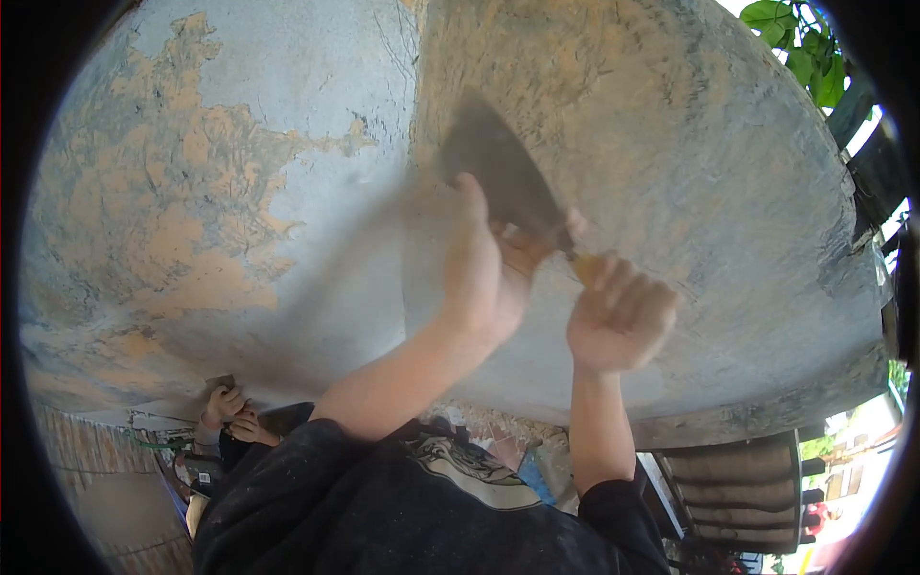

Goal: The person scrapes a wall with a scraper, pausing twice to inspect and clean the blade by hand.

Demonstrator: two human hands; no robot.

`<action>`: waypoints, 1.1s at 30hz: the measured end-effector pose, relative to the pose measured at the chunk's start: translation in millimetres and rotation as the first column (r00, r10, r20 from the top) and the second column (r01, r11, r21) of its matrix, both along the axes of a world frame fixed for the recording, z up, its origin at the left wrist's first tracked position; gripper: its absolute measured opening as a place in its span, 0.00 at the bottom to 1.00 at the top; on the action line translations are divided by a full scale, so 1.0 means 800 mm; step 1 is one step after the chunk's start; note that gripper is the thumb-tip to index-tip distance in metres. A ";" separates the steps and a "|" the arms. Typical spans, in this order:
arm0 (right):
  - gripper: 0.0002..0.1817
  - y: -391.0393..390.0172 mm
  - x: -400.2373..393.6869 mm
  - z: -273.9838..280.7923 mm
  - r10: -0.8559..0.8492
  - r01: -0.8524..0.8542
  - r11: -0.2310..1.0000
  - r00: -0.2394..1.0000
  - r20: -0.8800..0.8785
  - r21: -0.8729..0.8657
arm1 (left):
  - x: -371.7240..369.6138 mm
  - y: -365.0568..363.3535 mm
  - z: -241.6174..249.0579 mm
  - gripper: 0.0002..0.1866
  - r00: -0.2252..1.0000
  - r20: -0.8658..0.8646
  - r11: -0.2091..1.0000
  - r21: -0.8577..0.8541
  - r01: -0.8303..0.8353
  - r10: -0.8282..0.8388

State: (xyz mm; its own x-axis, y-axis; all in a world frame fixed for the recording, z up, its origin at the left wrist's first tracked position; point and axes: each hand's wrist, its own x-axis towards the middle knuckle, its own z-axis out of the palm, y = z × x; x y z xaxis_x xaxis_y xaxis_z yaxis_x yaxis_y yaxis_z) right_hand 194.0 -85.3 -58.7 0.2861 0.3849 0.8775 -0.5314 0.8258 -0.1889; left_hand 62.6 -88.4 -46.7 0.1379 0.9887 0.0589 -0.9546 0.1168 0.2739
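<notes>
While the right hand is gripping the trowel before the wall, well inside its edges, the left hand is overlapping it (blur is hiding whether it's clamped), so a sudden twist is risking nicked skin or a gouged surface.

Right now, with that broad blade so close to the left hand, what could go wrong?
The left hand is right at the blade, so a slip might nick it. If the right hand lost its grip on the yellow handle, the blade could twist or drop. The patchy wall surface may also shed flakes.
</notes>
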 end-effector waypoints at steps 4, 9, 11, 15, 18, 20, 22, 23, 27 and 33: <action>0.20 -0.018 -0.007 0.031 0.084 -0.094 0.994 0.984 0.158 0.058 | -0.002 -0.001 -0.001 0.25 0.998 -0.058 1.000 0.005 -0.004 0.005; 0.22 -0.024 -0.005 0.022 0.049 -0.029 0.991 0.988 -0.145 0.133 | 0.009 -0.003 0.002 0.25 0.985 -0.023 0.982 0.071 0.173 -0.172; 0.22 -0.018 0.002 0.020 0.047 -0.050 0.995 0.998 0.033 0.086 | 0.003 -0.005 0.000 0.25 0.992 -0.021 0.992 0.034 0.123 -0.122; 0.23 -0.041 0.027 0.032 0.016 -0.044 0.992 0.976 0.219 0.122 | 0.013 -0.011 -0.001 0.26 0.992 -0.020 0.990 0.055 0.129 -0.128; 0.23 -0.012 0.011 0.016 0.102 -0.108 0.982 0.994 0.044 0.152 | 0.019 -0.006 -0.004 0.27 0.993 -0.033 0.994 -0.007 0.113 -0.113; 0.23 -0.018 0.025 0.025 0.083 -0.090 0.990 0.994 0.074 0.107 | 0.018 0.000 -0.007 0.26 0.993 -0.014 0.991 0.058 0.121 -0.120; 0.23 -0.029 0.036 0.036 -0.006 0.000 0.999 0.983 0.182 0.036 | 0.020 -0.005 -0.007 0.25 0.991 -0.008 0.989 0.064 0.131 -0.131; 0.23 -0.020 0.030 0.036 -0.002 -0.008 0.998 0.984 0.180 0.057 | 0.023 -0.010 -0.005 0.26 0.982 -0.020 0.978 0.093 0.188 -0.187; 0.21 -0.008 0.017 0.018 0.054 -0.059 0.998 0.991 0.122 0.038 | 0.014 -0.008 -0.013 0.28 0.987 -0.098 0.992 0.005 0.130 -0.129; 0.19 -0.006 0.009 0.022 0.068 -0.058 0.995 0.989 -0.130 0.081 | 0.015 -0.004 -0.006 0.30 0.982 -0.028 0.980 0.071 0.187 -0.186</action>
State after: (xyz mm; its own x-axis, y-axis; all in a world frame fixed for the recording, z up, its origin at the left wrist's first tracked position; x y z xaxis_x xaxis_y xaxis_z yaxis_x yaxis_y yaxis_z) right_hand 201.4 -89.9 -41.4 0.3788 0.3386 0.8613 -0.5987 0.7993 -0.0510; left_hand 74.8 -91.4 -51.6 0.3215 0.9386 0.1250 -0.9119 0.2713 0.3080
